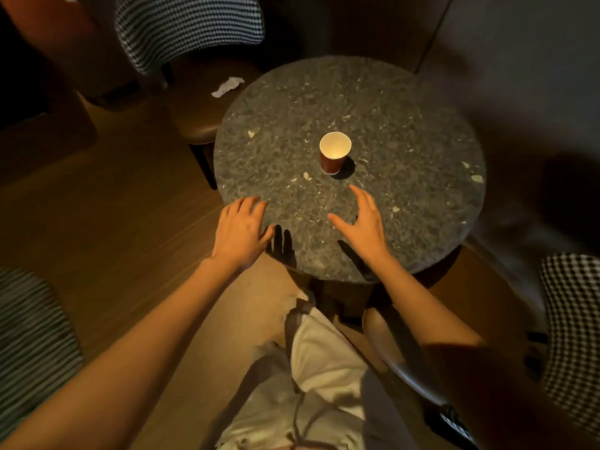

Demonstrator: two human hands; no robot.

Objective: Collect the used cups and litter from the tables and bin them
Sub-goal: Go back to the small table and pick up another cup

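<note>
My fingers are spread and relaxed, holding nothing: my left hand (pixel 238 233) hovers at the table's (pixel 406 125) near edge, my right hand (pixel 363 222) reaches over it toward the cup (pixel 334 154), upright near the centre. A crumpled napkin (pixel 227 87) lies on a chair (pixel 198 102) beyond the far-left edge.

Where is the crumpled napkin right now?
The crumpled napkin lies on the brown chair seat, upper left, just beyond the round table's far-left edge.
</note>
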